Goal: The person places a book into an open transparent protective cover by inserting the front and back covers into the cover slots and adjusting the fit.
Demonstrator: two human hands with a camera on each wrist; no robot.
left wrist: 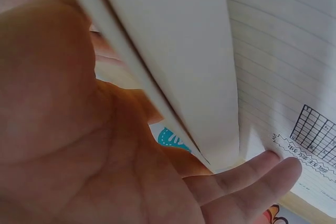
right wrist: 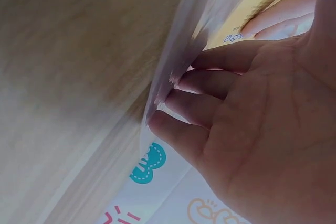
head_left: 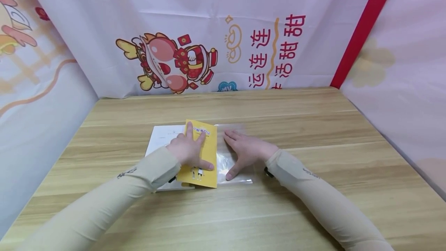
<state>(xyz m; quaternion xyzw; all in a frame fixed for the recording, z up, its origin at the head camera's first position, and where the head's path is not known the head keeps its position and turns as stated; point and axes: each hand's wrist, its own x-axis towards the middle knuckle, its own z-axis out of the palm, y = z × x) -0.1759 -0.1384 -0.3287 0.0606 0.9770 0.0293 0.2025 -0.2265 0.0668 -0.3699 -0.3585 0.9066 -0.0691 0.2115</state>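
A cream left sleeve (head_left: 104, 200) lies nearest, reaching in from eight o'clock in the head view, and a matching right sleeve (head_left: 324, 196) comes from four o'clock. Left to right between them, on the tabletop (head_left: 244, 220), lie a booklet's white page (head_left: 156, 138) at eight o'clock, its yellow cover (head_left: 210, 146) at seven and a clear plastic sheet (head_left: 223, 162) between five and six.

The left grip (head_left: 188, 148) is spread over the yellow cover, thumb apart from the fingers, pinching nothing that shows. The right grip (head_left: 248, 150) is also spread, fingers extended, resting on the plastic and clasping nothing.

On the left, the cover could spring up or crease if the left grip pressed unevenly, since it looks lifted from the page rather than flat. On the right, the thin plastic could wrinkle or slide if the right grip pushed sideways, and its slick surface would likely offer little hold.

The white page carries faint print; the left wrist view shows a lined page (left wrist: 283, 56) with a black grid (left wrist: 317, 135). The cover bears blue lettering towards twelve and small figures towards six. The plastic is see-through, with bright glare.
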